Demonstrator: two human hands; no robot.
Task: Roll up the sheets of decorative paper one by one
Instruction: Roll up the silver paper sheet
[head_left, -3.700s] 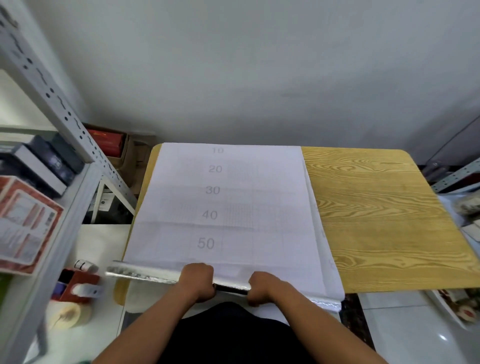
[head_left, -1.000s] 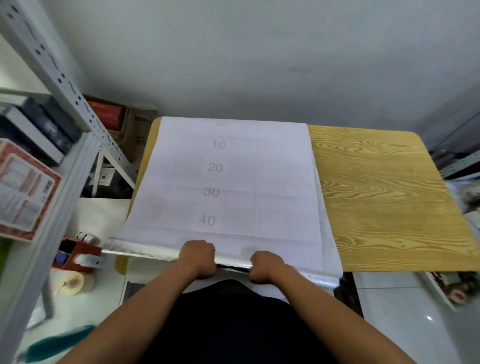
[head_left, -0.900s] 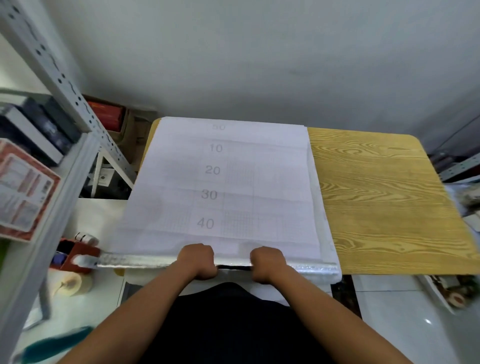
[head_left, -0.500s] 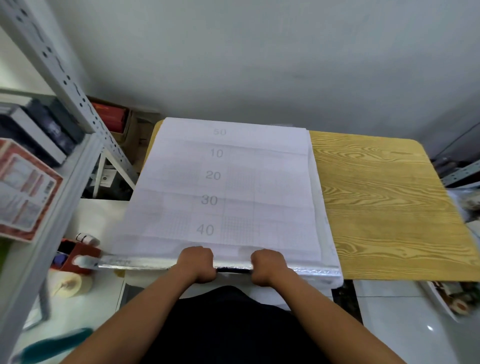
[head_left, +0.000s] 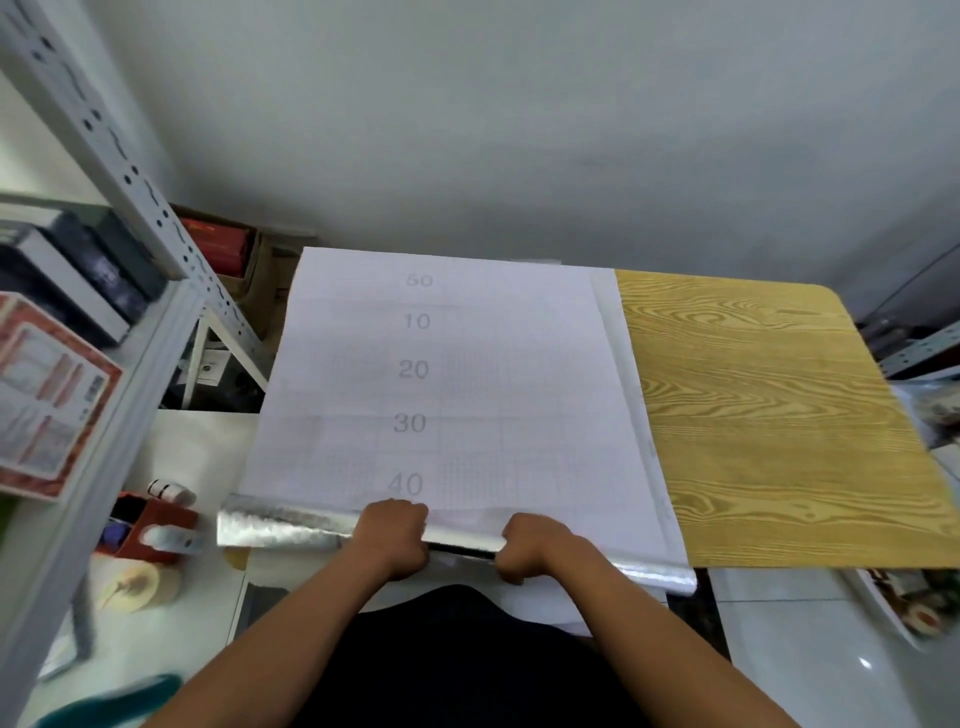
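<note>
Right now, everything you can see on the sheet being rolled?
The sheet lies flat on the wood-grain table, white gridded backing up, printed 50, 10, 20, 30, 40 far to near. Its near edge is wound into a shiny silver roll overhanging the table's left side. Left hand and right hand grip the roll mid-length. More sheets show beneath its right edge.

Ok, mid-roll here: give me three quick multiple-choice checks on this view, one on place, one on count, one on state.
1. Where is the shiny silver roll?
A. table's near edge
B. far edge
C. shelf

2. How many printed numbers show on the white gridded sheet?
A. three
B. five
C. seven

3. What are the hands doing?
A. both grip the roll
B. one lifted
C. both flat

Answers: 1 A, it lies across the wood-grain table nearest the person. 2 B: 50, 10, 20, 30, 40. 3 A, left hand and right hand curl round it.
</note>
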